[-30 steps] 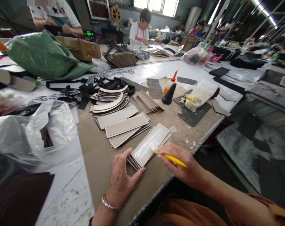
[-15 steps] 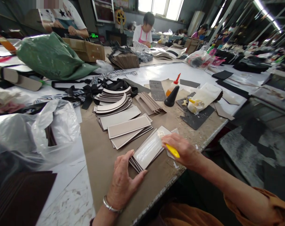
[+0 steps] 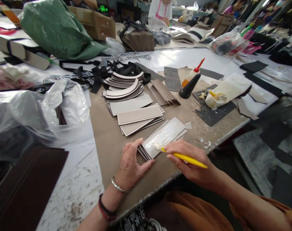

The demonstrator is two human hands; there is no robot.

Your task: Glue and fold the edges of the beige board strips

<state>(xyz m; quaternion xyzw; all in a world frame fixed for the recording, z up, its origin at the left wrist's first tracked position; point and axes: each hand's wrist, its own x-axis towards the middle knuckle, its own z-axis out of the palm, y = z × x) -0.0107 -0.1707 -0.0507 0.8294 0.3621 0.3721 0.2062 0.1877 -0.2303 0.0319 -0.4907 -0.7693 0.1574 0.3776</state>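
Observation:
My left hand (image 3: 129, 166) braces the near left end of a small stack of rectangular panels (image 3: 171, 128), fingers on one edge and thumb on another. A wet, glossy white film streaks the pale top panel. In my right hand (image 3: 196, 152) is a yellow-handled glue brush (image 3: 190, 160), its glue-clotted tip resting on the panel near the left end. Just beyond lie more pale rectangular panels (image 3: 139, 115) with dark edges, overlapping, and a stack of curved strips (image 3: 124, 93).
A cut-open white container of glue (image 3: 229, 88) lies on a dark sheet at right. Nearby are a red-tipped bottle (image 3: 190, 77) and a black cone (image 3: 190, 86). Plastic bags (image 3: 66, 107) and dark brown sheets (image 3: 32, 179) are at left. The table's front edge (image 3: 160, 187) runs diagonally. Co-workers sit beyond.
The brush has slid from the panel's far right end down to its near left end, and its handle shows more. My left hand keeps its hold. The view has tilted downward.

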